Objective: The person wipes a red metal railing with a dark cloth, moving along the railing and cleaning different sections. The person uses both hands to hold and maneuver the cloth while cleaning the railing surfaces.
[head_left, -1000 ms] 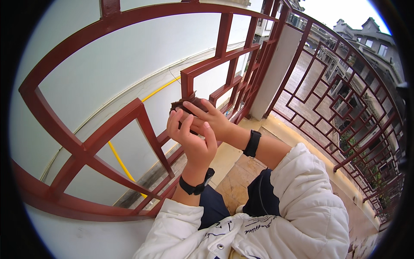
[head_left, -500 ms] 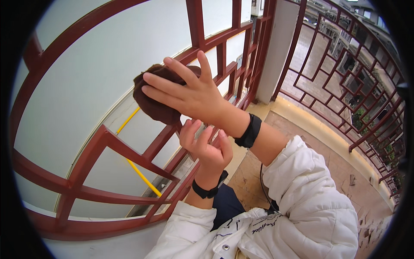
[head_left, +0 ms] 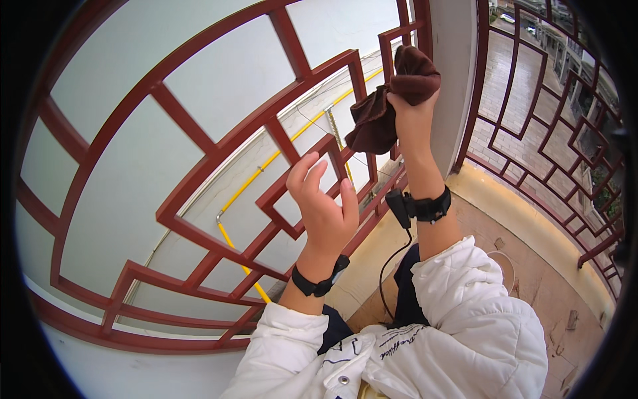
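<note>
A dark brown cloth (head_left: 373, 123) is bunched in my right hand (head_left: 413, 123), which is raised at the far end of the dark red lattice railing (head_left: 249, 143). My fingers are wrapped in the cloth and mostly hidden; the thumb presses on its near side. One part of the cloth puffs up above the hand and another hangs to its left, in front of the bars. My left hand (head_left: 324, 207) is lower and nearer, with loosely curved fingers held apart and nothing in them. It appears in front of the railing; I cannot tell whether it touches a bar.
Behind the railing are a pale wall (head_left: 106, 199) and a yellow pipe (head_left: 242, 193). A white pillar (head_left: 454, 80) stands beyond my right hand. Another red lattice railing (head_left: 508, 143) runs along the right, above a tiled floor (head_left: 478, 223). A black cable (head_left: 383, 272) hangs from my right wrist strap.
My right hand has moved up and to the right with the cloth, from laying it flat-handed against the railing to gripping it. The left hand remains nearby, fingers apart. The view has shifted.
</note>
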`<state>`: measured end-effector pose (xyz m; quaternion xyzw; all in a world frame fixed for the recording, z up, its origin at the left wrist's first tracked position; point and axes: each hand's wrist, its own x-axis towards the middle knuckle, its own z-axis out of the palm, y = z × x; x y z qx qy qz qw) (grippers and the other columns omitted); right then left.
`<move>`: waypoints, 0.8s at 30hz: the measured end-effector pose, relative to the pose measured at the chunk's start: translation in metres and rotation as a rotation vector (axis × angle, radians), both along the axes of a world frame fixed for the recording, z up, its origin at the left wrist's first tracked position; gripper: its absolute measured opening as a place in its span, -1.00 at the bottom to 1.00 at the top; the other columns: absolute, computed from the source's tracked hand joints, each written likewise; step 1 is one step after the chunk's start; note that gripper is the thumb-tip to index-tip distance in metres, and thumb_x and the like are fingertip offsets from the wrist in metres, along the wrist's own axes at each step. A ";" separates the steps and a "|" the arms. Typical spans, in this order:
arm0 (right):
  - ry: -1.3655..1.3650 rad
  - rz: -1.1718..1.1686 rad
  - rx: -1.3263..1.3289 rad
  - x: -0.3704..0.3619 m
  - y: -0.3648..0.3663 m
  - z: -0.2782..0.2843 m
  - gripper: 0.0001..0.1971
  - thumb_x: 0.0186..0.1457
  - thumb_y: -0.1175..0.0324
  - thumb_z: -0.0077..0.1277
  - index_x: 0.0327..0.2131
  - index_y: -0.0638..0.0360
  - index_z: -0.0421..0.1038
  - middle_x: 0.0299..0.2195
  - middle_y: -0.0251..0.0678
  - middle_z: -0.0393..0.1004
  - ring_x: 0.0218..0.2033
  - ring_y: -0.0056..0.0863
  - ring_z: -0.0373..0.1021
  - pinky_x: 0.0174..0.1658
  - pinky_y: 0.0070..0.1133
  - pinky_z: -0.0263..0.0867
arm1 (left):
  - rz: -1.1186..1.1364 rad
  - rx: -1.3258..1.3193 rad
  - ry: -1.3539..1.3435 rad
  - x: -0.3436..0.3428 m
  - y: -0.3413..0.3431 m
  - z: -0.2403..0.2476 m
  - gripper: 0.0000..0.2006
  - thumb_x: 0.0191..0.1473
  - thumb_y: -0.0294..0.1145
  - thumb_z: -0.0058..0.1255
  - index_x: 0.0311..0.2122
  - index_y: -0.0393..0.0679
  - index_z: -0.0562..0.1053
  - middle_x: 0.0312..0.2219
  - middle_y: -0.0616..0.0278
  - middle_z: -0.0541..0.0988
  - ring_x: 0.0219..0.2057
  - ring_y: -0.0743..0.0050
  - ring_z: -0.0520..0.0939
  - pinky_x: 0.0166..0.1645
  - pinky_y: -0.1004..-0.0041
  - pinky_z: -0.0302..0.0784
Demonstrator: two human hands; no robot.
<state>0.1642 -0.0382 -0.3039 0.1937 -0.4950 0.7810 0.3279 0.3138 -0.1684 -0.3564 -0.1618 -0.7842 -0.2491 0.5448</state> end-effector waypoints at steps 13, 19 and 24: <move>0.113 0.469 0.523 -0.123 -0.024 -0.003 -0.58 0.05 0.47 0.11 0.03 0.17 0.37 -0.05 -0.16 0.45 -0.10 -0.33 0.46 -0.14 -0.47 0.41 | -0.027 0.579 -0.388 -0.183 0.032 0.031 -0.49 0.39 -0.22 -0.35 0.31 -0.30 0.07 0.28 -0.11 0.14 0.31 0.10 0.19 0.37 0.22 0.04; 0.190 0.329 0.753 -0.125 -0.003 -0.021 -0.57 0.06 0.28 0.12 -0.02 0.28 0.36 -0.36 -0.13 0.53 -0.30 -0.09 0.49 -0.34 -0.33 0.37 | -0.044 0.599 -0.375 -0.200 0.028 0.040 -0.47 0.39 -0.07 -0.34 0.29 -0.22 0.13 0.27 0.05 0.20 0.31 0.25 0.18 0.36 0.24 0.03; 0.154 0.412 0.728 -0.128 -0.001 -0.010 -0.51 0.03 0.24 0.15 0.01 0.25 0.36 -0.28 -0.09 0.54 -0.23 -0.07 0.50 -0.24 -0.32 0.39 | -0.052 0.751 -0.338 -0.196 0.042 0.041 -0.46 0.38 -0.02 -0.30 0.29 -0.18 0.14 0.24 0.12 0.24 0.28 0.32 0.21 0.35 0.26 0.03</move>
